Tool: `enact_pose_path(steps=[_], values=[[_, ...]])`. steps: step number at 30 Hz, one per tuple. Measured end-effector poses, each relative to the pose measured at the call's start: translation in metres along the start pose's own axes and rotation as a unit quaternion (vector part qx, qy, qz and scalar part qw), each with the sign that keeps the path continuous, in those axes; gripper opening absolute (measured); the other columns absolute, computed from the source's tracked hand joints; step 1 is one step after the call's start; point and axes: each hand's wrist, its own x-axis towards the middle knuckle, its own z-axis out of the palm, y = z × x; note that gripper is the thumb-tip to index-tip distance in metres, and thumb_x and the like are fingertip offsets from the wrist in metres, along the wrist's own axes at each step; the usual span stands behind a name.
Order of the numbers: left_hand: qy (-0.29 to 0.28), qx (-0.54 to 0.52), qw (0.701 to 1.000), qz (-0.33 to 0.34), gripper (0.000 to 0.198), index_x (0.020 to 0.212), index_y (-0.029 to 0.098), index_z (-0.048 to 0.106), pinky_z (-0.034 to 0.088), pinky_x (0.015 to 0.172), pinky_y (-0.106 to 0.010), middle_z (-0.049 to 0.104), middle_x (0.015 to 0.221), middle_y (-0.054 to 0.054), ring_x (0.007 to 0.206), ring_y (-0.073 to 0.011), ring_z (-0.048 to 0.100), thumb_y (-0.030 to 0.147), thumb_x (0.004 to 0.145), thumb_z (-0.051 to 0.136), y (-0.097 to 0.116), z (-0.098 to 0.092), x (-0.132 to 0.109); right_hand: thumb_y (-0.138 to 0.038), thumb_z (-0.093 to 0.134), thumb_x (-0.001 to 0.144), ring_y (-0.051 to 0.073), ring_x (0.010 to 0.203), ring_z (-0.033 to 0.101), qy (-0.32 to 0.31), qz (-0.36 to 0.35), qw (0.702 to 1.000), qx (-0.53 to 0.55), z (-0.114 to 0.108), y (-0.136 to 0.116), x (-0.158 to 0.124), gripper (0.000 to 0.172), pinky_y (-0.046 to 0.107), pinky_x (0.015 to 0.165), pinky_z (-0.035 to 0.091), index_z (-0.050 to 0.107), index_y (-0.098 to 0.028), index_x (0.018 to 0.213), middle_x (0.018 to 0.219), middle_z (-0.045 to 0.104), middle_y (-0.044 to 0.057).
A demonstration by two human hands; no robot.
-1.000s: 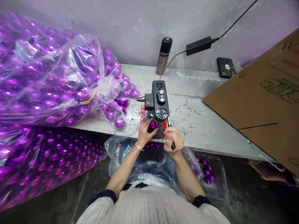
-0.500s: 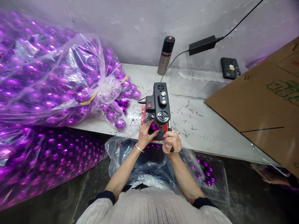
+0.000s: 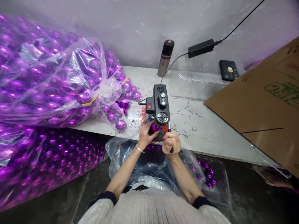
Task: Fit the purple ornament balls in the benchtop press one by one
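I record the left hand (image 3: 145, 137) with fingers grasping a shiny purple round bauble (image 3: 154, 127), which sits under the head of the small black press machine (image 3: 160, 104) at the near edge of the grey table (image 3: 210, 130). The right hand (image 3: 171, 142) has its fingers clenched on the machine's dark lever handle (image 3: 169, 126).

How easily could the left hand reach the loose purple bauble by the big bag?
Probably easily: the loose bauble lies just left of the left hand, near the table edge, nothing solid between, though clear film may cover it. That hand must release the held bauble under the black machine.
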Motion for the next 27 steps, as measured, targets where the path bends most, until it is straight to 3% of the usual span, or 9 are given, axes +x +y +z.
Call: enact_pose_path(steps=[6, 11, 14, 16, 18, 21, 24, 27], values=[[0.006, -0.011, 0.998, 0.059, 0.053, 0.133, 0.020, 0.064, 0.054, 0.105, -0.052, 0.074, 0.126, -0.015, 0.119, -0.0311, 0.070, 0.051, 0.091, 0.073, -0.004, -0.004, -0.001, -0.013, 0.048, 0.097, 0.014, 0.064, 0.061, -0.009, 0.099, 0.995, 0.001, -0.013, -0.026, 0.046, 0.029, 0.030, 0.059, 0.044, 0.052, -0.023, 0.071, 0.067, 0.060, 0.000], [-0.094, 0.024, 0.976, 0.194, 0.054, 0.142, 0.021, 0.055, 0.051, 0.110, -0.054, 0.065, 0.141, -0.019, 0.132, -0.0307, 0.064, 0.045, 0.096, 0.067, 0.002, -0.025, -0.041, -0.009, 0.050, 0.096, 0.013, 0.065, 0.061, -0.020, 0.094, 0.995, 0.015, -0.017, -0.027, 0.051, 0.029, 0.029, 0.061, 0.045, 0.054, -0.022, 0.070, 0.067, 0.060, -0.001], [-0.153, 0.051, 0.958, 0.235, 0.078, 0.150, 0.019, 0.046, 0.046, 0.116, -0.058, 0.053, 0.154, -0.025, 0.142, -0.0358, 0.055, 0.063, 0.090, 0.068, 0.006, -0.038, -0.055, -0.008, 0.050, 0.095, 0.013, 0.068, 0.063, -0.026, 0.083, 0.996, 0.014, -0.016, -0.023, 0.040, 0.028, 0.029, 0.062, 0.046, 0.052, -0.022, 0.070, 0.066, 0.060, -0.002], [-0.152, 0.072, 0.958, 0.233, 0.092, 0.155, 0.017, 0.039, 0.044, 0.117, -0.058, 0.051, 0.155, -0.026, 0.144, -0.0373, 0.052, 0.072, 0.087, 0.066, 0.005, -0.048, -0.043, -0.008, 0.050, 0.095, 0.013, 0.068, 0.063, -0.019, 0.077, 0.997, 0.014, -0.015, -0.020, 0.035, 0.028, 0.028, 0.062, 0.045, 0.051, -0.022, 0.071, 0.066, 0.059, -0.002], [-0.098, 0.126, 0.969, 0.188, 0.080, 0.157, 0.018, 0.037, 0.043, 0.118, -0.056, 0.053, 0.155, -0.023, 0.144, -0.0356, 0.052, 0.062, 0.095, 0.061, 0.001, -0.061, -0.013, -0.007, 0.050, 0.095, 0.013, 0.067, 0.062, -0.014, 0.070, 0.997, 0.015, -0.013, -0.019, 0.034, 0.029, 0.028, 0.061, 0.045, 0.050, -0.022, 0.070, 0.066, 0.058, -0.002], [0.008, 0.285, 0.958, 0.023, 0.049, 0.150, 0.018, 0.049, 0.040, 0.118, -0.058, 0.053, 0.155, -0.022, 0.144, -0.0364, 0.051, 0.028, 0.102, 0.050, -0.009, -0.086, 0.047, -0.006, 0.049, 0.095, 0.013, 0.067, 0.062, -0.016, 0.062, 0.998, 0.010, -0.012, -0.019, 0.035, 0.030, 0.028, 0.060, 0.045, 0.049, -0.022, 0.070, 0.065, 0.057, -0.003], [-0.033, 0.416, 0.900, -0.125, 0.049, 0.144, 0.008, 0.054, 0.046, 0.107, -0.056, 0.059, 0.143, -0.030, 0.130, -0.0407, 0.059, 0.017, 0.095, 0.056, -0.016, -0.109, 0.090, -0.006, 0.049, 0.095, 0.013, 0.066, 0.063, -0.016, 0.058, 0.998, 0.002, -0.012, -0.020, 0.036, 0.030, 0.029, 0.059, 0.045, 0.050, -0.023, 0.070, 0.065, 0.058, -0.002], [-0.071, 0.446, 0.874, -0.181, 0.054, 0.142, 0.003, 0.054, 0.046, 0.104, -0.052, 0.065, 0.129, -0.031, 0.121, -0.0401, 0.063, 0.016, 0.090, 0.062, -0.019, -0.122, 0.105, -0.007, 0.049, 0.095, 0.013, 0.065, 0.063, -0.012, 0.057, 0.998, 0.001, -0.011, -0.021, 0.036, 0.031, 0.029, 0.059, 0.045, 0.050, -0.023, 0.069, 0.066, 0.058, -0.002]])
